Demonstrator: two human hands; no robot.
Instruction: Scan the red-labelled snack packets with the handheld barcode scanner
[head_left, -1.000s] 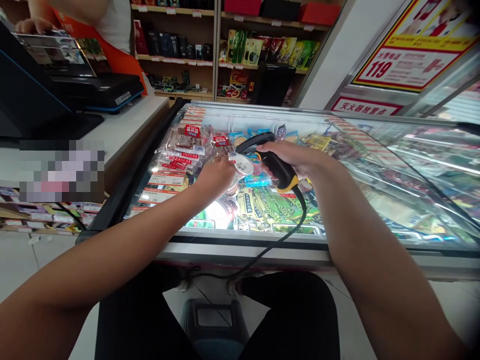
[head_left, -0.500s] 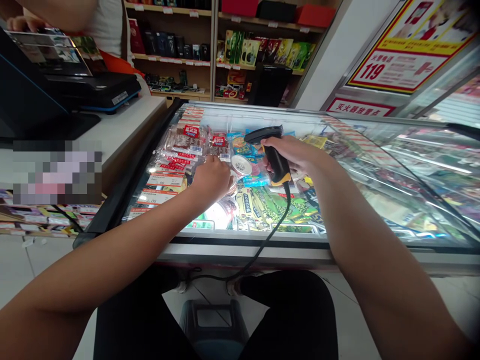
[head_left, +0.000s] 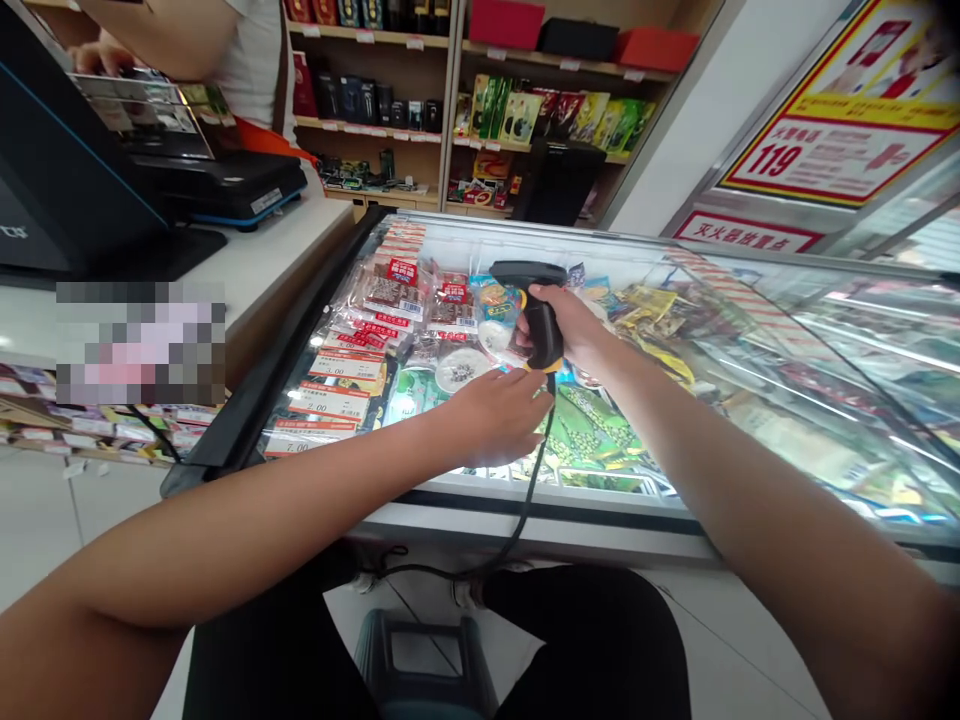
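Observation:
My right hand is wrapped round the grip of a black and yellow barcode scanner, its head pointing left over the freezer. A black cable hangs from the scanner's base down the freezer front. Just below the scanner, my left hand is palm down with its fingers apart, pointing right; whether they touch the scanner's base I cannot tell. Left of the scanner lie a round white-lidded tub, red-labelled packs and a blue packet. Green bags lie to the right of my left hand.
Price labels line the left side of the freezer. At left stand a counter with a scale and a person in a white top. Goods fill the shelves behind. A stool is below me.
My left hand has moved right and nearer me, from the red-labelled packs to below the scanner, and its fingers have spread. The scanner has turned more level and shifted slightly left.

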